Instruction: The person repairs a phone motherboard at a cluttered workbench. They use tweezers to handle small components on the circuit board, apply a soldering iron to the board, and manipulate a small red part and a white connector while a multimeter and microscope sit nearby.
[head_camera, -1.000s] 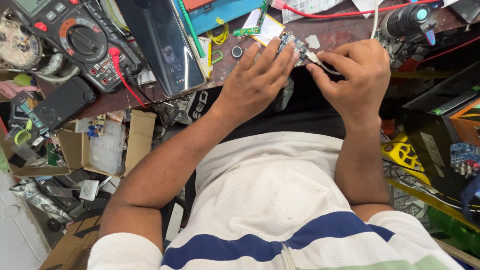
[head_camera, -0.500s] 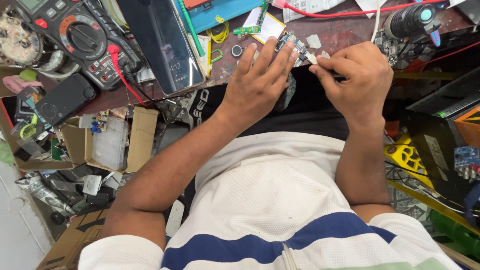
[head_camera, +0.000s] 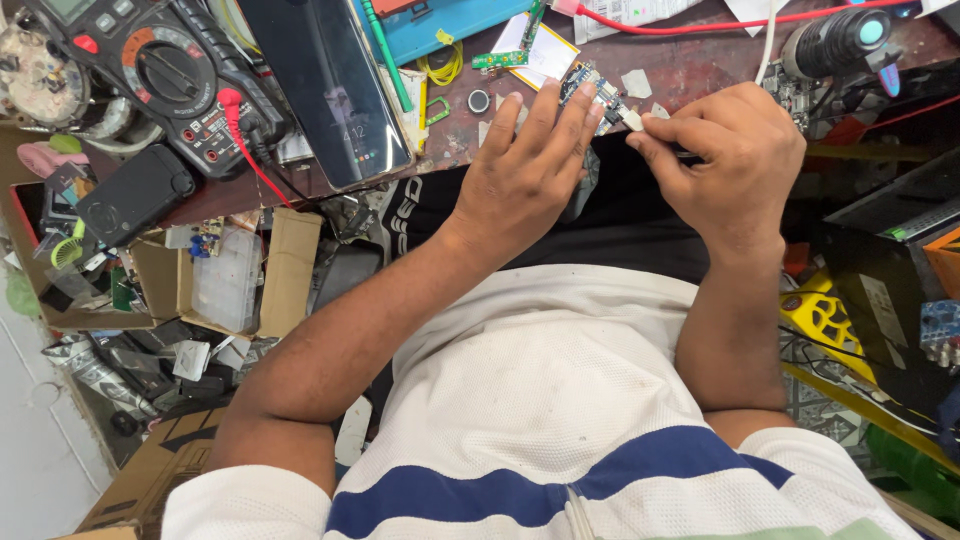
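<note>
Dark reddish-brown wood, scuffed and dusty, makes up the workbench (head_camera: 690, 70), crowded edge to edge. Largest item on it: a glossy black slab of a phone (head_camera: 325, 85), screen up, long axis running away from the person and slightly tilted. Left of it sits a chunky multimeter (head_camera: 165, 75), matte black with a round dial and a red lead (head_camera: 245, 140) plugged in. A teal flat case (head_camera: 450, 25) lies at the far edge; a cylindrical black torch with a teal lens (head_camera: 840, 40) lies at far right. The left hand (head_camera: 525, 175) lies flat, fingers spread and extended, pressing down a small circuit board (head_camera: 598, 92) at the near edge of the bench, close to centre. The board is thin and rectangular, studded with tiny components, its long axis running diagonally from upper left to lower right; its lower right end meets the right hand. The right hand (head_camera: 735, 160) is curled, thumb and forefinger pinched on a small pale connector piece (head_camera: 632, 118) at the board's end. A green circuit strip (head_camera: 500, 58), a yellow wire coil (head_camera: 445, 68) and a small dark ring (head_camera: 479, 100) lie just beyond the fingertips, crowding the board's far side.
</note>
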